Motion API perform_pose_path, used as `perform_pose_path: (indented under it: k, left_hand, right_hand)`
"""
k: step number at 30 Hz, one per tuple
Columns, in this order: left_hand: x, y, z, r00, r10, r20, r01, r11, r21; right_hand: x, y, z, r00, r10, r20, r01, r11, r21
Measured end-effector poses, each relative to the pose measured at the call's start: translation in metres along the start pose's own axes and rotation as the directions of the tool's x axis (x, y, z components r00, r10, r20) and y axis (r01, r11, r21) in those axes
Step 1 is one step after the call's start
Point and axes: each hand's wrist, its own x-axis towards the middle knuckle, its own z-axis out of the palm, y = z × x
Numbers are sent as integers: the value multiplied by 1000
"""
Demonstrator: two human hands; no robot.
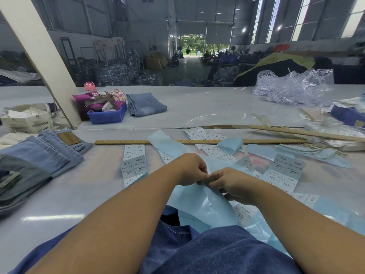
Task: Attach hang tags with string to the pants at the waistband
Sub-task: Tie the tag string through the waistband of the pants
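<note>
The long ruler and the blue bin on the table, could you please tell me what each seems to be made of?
The long ruler looks like unfinished wood: matte tan, with fine dark graduation marks along its edge. The blue bin looks like moulded plastic: uniform saturated colour, smooth slightly glossy walls and a rolled rim. Neither can be confirmed by look alone.

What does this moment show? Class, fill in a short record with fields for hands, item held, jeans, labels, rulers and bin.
hands: left hand and right hand meet, fingertips pinching
item held: blue sheet; what the fingertips pinch is too small to tell
jeans: stack at left; folded pair far side
labels: label strips printed 1103#, sizes S and XS
rulers: ruler across the table; second ruler at right
bin: blue bin beside the folded pair
</note>
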Motion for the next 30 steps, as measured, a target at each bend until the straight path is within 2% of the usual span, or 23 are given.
perform_pose_path:
  k: [5,8,12,15,22,26,30]
  left_hand:
    - [-1,4,2,1000,-10,27,10,1000,25]
    - [-2,2,0,999,-19,-33,22,998,64]
    - [-2,1,-2,994,-10,-105,10,1000,-2]
    - [-1,4,2,992,6,-129,1,999,53]
    - [-1,1,6,999,4,-48,3,989,147]
    - [-3,2,3,999,-32,43,29,998,64]
    - [-3,3,1,999,-33,41,32,999,31]
  right_hand:
    - [0,2,0,1000,3,5,-3,999,-34]
    - [1,4,-2,1000,21,-17,-22,997,-79]
    - [1,4,-3,998,4,-62,-6,999,-44]
    - [0,4,-1,998,-1,-56,-2,999,-53]
    - [1,3,0,998,-18,-55,14,998,-69]
    - [2,3,0,999,-6,-47,-1,990,-140]
    - [0,3,0,999,3,-49,-10,987,-161]
